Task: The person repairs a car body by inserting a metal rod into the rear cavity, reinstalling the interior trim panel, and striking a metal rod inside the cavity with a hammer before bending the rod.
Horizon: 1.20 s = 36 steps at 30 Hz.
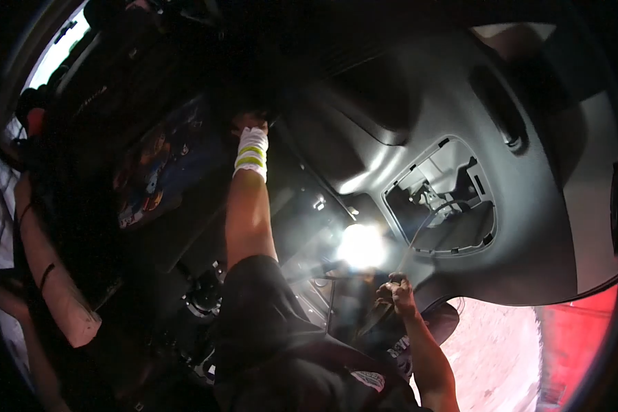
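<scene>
My left hand (pixel 250 122), with a white and yellow-striped wristband (pixel 252 152), reaches up to a dark surface inside the vehicle. Shadow hides its fingers, so I cannot tell whether it grips anything. Lower right, my right hand (pixel 397 292) is closed around the lower end of a thin, pale, rod-like thing (pixel 410 257). This slants up toward an opening (pixel 441 199) in the grey trim panel (pixel 529 233). Metal parts and a dark cable (pixel 449 204) show inside the opening. A bright lamp (pixel 362 246) glares just above and left of my right hand.
On the left lies a long pale beam (pixel 58 288) with a dark strap. A picture-printed dark panel (pixel 158 165) is beside my left arm. Dark fabric with white lettering (pixel 399 347) is near my right forearm. A red surface (pixel 584 336) shows at lower right.
</scene>
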Each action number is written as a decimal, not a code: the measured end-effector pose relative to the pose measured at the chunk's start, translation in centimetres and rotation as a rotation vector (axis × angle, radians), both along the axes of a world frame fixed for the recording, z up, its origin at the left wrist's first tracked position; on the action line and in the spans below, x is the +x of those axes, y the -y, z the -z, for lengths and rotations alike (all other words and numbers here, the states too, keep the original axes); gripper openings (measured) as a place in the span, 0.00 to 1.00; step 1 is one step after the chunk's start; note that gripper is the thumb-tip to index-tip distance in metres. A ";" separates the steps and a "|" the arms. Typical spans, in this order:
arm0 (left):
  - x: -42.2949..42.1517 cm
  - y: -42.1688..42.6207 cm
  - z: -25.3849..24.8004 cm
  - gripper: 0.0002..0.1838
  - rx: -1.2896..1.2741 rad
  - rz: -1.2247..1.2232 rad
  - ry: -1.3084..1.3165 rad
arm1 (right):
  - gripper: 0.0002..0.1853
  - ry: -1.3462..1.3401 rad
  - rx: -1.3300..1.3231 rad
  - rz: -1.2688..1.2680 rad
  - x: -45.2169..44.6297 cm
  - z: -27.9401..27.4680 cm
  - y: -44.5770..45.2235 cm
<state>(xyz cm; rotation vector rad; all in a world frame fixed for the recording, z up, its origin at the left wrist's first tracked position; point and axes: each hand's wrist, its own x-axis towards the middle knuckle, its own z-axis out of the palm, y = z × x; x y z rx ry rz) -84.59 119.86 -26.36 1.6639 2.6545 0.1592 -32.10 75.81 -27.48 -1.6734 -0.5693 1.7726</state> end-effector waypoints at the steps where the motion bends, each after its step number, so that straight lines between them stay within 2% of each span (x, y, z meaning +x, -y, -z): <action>1: 0.5 0.1 0.0 0.22 -0.033 -0.002 0.075 | 0.20 0.018 0.013 -0.011 0.0 0.3 -0.1; 4: 1.8 0.3 0.1 0.24 -0.044 -0.011 0.229 | 0.19 -0.049 0.103 -0.008 0.0 0.7 -0.1; 7: 2.6 1.1 -0.2 0.28 -0.050 -0.027 0.352 | 0.14 -0.035 0.072 -0.018 -1.0 0.1 -0.8; 10: 3.2 2.2 -0.6 0.31 -0.032 0.008 0.359 | 0.15 -0.027 0.064 -0.005 -1.2 -0.2 -0.9; 13: 4.3 3.7 0.3 0.27 0.062 0.127 0.133 | 0.15 -0.031 0.082 0.037 -1.3 0.0 -1.3; 16: 4.0 4.2 2.3 0.24 0.205 0.222 0.091 | 0.15 -0.016 0.085 0.069 0.0 3.5 -1.3; 17: 4.3 4.1 1.6 0.24 0.249 0.202 0.155 | 0.16 -0.084 0.105 0.037 2.0 7.0 -0.7; 19: 4.0 3.8 0.4 0.24 0.291 0.174 0.352 | 0.17 -0.094 0.090 0.022 1.5 5.7 -1.0; 21: 2.6 3.4 -0.8 0.26 0.204 0.168 0.442 | 0.17 -0.090 0.066 0.039 0.3 3.4 -1.1; 23: 1.8 2.8 -1.1 0.26 0.169 0.135 0.453 | 0.17 -0.260 0.107 0.084 1.4 5.7 -0.5; 24: 1.7 2.7 -0.3 0.24 0.242 0.092 0.474 | 0.16 -0.347 0.129 0.105 2.1 7.5 0.0; 26: -0.2 0.0 4.4 0.19 0.368 0.155 0.600 | 0.16 -0.215 0.175 0.036 3.0 10.5 0.9; 27: -0.1 0.2 3.2 0.18 0.369 0.191 0.562 | 0.16 -0.146 0.194 0.002 3.2 11.0 0.4; 29: 0.5 1.5 0.8 0.17 0.366 0.254 0.488 | 0.15 -0.071 0.013 0.013 1.1 5.7 -1.1; 30: 0.2 1.9 0.9 0.17 0.382 0.231 0.541 | 0.15 -0.061 -0.008 0.016 0.5 3.9 -1.2; 32: -0.4 1.4 0.9 0.16 0.415 0.197 0.646 | 0.15 -0.067 0.040 0.009 0.3 2.8 -1.5; 35: 2.5 5.6 -5.3 0.14 0.433 0.170 0.554 | 0.15 -0.051 0.096 -0.004 0.6 2.4 -1.9; 36: 2.7 5.3 -5.3 0.14 0.469 0.174 0.561 | 0.15 -0.043 0.108 -0.007 0.7 2.3 -1.9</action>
